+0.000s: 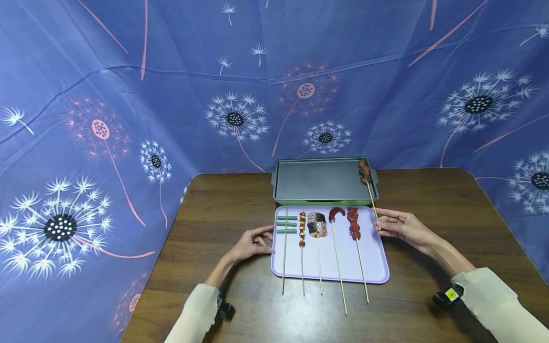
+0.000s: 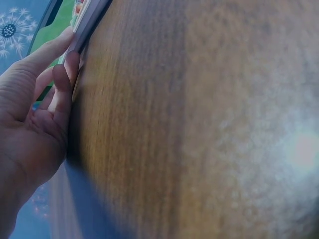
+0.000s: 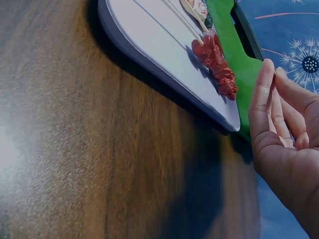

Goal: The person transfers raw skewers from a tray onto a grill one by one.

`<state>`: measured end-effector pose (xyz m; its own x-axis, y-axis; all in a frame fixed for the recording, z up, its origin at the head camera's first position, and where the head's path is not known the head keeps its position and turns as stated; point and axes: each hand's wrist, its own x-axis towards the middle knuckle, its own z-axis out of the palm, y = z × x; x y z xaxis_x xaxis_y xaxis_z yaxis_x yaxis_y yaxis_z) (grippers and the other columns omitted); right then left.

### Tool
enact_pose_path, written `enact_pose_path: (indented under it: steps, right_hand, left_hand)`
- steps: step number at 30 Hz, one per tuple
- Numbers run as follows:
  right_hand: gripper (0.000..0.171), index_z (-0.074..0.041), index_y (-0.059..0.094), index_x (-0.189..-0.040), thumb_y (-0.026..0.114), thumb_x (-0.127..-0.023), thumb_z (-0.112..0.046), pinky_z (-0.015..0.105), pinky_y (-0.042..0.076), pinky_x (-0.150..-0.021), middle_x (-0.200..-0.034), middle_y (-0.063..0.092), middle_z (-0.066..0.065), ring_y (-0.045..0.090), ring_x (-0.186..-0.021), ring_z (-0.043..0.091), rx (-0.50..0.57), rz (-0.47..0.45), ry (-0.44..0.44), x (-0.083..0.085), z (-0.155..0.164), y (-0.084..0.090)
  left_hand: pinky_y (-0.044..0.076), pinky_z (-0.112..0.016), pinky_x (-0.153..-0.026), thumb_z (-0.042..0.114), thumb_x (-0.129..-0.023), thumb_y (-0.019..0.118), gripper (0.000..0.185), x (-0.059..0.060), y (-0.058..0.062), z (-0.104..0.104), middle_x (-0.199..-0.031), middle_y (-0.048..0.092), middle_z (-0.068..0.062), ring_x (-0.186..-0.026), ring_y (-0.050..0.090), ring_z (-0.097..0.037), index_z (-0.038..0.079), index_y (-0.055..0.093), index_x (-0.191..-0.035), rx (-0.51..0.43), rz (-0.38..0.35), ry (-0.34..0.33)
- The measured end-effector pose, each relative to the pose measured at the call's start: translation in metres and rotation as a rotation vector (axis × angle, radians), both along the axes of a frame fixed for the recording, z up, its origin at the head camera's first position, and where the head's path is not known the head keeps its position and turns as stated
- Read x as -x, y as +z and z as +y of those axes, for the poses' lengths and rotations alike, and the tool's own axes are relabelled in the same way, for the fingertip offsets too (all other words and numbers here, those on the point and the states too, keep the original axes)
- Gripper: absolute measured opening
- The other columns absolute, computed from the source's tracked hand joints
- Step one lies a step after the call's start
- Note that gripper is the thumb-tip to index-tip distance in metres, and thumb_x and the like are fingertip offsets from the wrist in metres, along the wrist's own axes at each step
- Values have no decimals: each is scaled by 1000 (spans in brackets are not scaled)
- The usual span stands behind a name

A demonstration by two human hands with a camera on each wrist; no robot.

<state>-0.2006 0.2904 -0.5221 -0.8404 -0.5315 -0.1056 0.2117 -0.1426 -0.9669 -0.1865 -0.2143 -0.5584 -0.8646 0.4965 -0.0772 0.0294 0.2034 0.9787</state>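
Wooden table (image 1: 214,200) at centre: left hand (image 1: 250,244), fingers relaxed, touches the lilac tray (image 1: 330,267); right hand (image 1: 401,226) pinches a skewer (image 1: 370,190) resting on the griddle (image 1: 321,180).

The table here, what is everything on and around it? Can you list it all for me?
Table: one, dark brown wood, fills the foreground.
Lilac tray: one, pale purple, at the table's middle.
Skewers on the lilac tray: five, side by side: green pieces, mixed red and yellow bits, a fish-like slice, a curved red piece, red meat.
Griddle pan: one, grey with green rim, behind the lilac tray.
Brown meat skewer: one, food end on the griddle pan's right edge.
Backdrop cloth: blue with dandelions, behind and beside.
Left hand: touches the lilac tray's left edge.
Right hand: pinches the brown meat skewer's stick.
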Motion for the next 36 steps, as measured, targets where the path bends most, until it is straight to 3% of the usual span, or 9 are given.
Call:
enact_pose_path:
  steps: [8, 13, 18, 20, 29, 36]
  right_hand:
    - [43, -18, 62, -139, 52, -104, 3, 29, 59, -92, -116, 77, 4, 74, -106, 12, -33, -22, -18, 4, 0, 0]
    - [40, -23, 64, -135, 51, -105, -1, 32, 58, -93, -120, 76, 6, 74, -108, 15, -46, -28, -12, 2, 1, 3]
    - [39, -7, 54, -144, 49, -106, -2, 35, 58, -94, -121, 75, 8, 74, -108, 19, -49, -10, 4, -5, 6, 4]
    - [40, -1, 50, -147, 49, -107, -2, 35, 58, -94, -121, 75, 8, 74, -108, 19, -61, -12, 18, -10, 8, 3]
    - [47, 10, 38, -151, 48, -108, -6, 38, 56, -98, -125, 73, 9, 72, -111, 18, -104, -56, 77, -43, 10, 0]
    - [42, 2, 45, -151, 43, -109, -5, 37, 56, -98, -127, 72, 10, 71, -114, 19, -78, -69, 127, -72, 7, -1]
  left_hand:
    - [47, -14, -63, -6, -83, 80, 71, -1, 0, 0, -120, 60, -37, -72, 62, 1, -5, 49, -147, -9, 5, 1]
    - [48, -13, -63, -8, -82, 79, 71, -2, 0, 1, -120, 60, -38, -71, 62, 1, -6, 49, -147, -22, 1, 3]
    - [48, -13, -64, -7, -82, 80, 71, -2, 0, 1, -120, 61, -37, -72, 62, 1, -5, 50, -147, -13, -2, 6]
    - [48, -13, -64, -7, -82, 80, 71, -2, 0, 1, -120, 61, -36, -72, 63, 1, -4, 50, -146, -7, -3, 8]
    - [48, -14, -64, -5, -82, 80, 72, -2, 0, 1, -120, 61, -36, -71, 63, 1, -5, 49, -147, 5, 2, 2]
    - [47, -13, -63, -6, -82, 80, 72, -1, 0, 0, -121, 61, -37, -71, 63, 1, -5, 49, -147, 4, 8, 3]
